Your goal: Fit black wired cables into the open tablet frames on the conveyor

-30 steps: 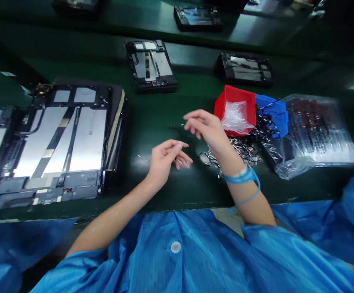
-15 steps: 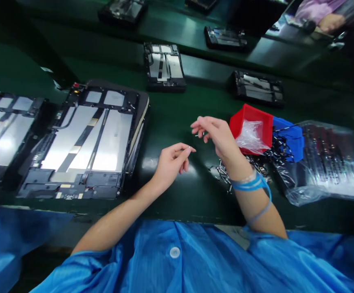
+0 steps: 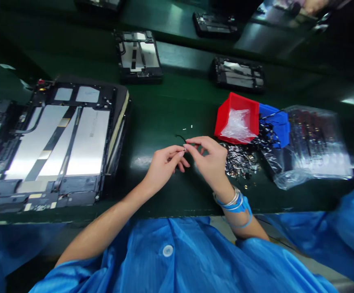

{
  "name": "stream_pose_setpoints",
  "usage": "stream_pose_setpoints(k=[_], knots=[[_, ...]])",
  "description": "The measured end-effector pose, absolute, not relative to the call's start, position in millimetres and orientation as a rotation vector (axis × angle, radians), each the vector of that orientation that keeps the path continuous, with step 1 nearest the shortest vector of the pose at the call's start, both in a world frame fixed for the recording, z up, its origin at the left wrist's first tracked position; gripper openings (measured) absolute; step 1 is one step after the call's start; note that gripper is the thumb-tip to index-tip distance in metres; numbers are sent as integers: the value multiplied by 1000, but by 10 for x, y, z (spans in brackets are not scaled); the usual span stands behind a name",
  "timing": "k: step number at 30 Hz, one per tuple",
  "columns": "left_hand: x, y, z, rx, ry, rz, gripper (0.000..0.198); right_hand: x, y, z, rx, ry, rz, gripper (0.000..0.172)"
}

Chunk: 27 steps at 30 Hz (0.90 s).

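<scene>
Bench (image 3: 161, 110): dim and dark green, with a soft white shine beside the left hand (image 3: 160, 167) and a bright streak near its right end.
Silver plates (image 3: 86, 142): almost white by the left edge.
Clear bag (image 3: 320, 150): shiny with glare.
Black strip (image 3: 181, 137): dark on dark, hard to see.
Far right corner: nearly black.

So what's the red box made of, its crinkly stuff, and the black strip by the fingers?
The red box: probably smooth, hard plastic, with flat, even walls. The crinkly stuff: likely shiny plastic film, see-through and wrinkled. The black strip: dull, maybe plastic or coated wire, since it curves; too small to tell.
</scene>
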State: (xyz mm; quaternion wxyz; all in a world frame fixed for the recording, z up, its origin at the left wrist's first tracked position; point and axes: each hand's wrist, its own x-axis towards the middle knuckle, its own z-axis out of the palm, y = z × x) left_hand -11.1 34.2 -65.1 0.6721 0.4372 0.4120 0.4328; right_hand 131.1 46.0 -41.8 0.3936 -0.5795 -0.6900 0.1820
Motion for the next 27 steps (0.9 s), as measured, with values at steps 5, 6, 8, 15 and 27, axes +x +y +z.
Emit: stream_pose_setpoints(k=[5, 6, 8, 15, 27], knots=[[-94, 327, -636, 1091, 973, 1001, 20, 1381, 393, -419, -1295, -1984, 299, 17], [-92, 327, -633, 1122, 977, 1005, 19, 1394, 390, -422, -1280, -2036, 299, 19], [-89, 328, -623, 1176, 990, 1006, 17, 1411, 380, -431, -1284, -2121, 294, 23], [-66, 330, -609, 1228, 1039, 961, 19, 1529, 414, -389, -1332, -2143, 196, 27], [-51, 320, -591, 1111, 1023, 921, 37, 2119, 1058, -380, -2027, -2019, -239, 46]])
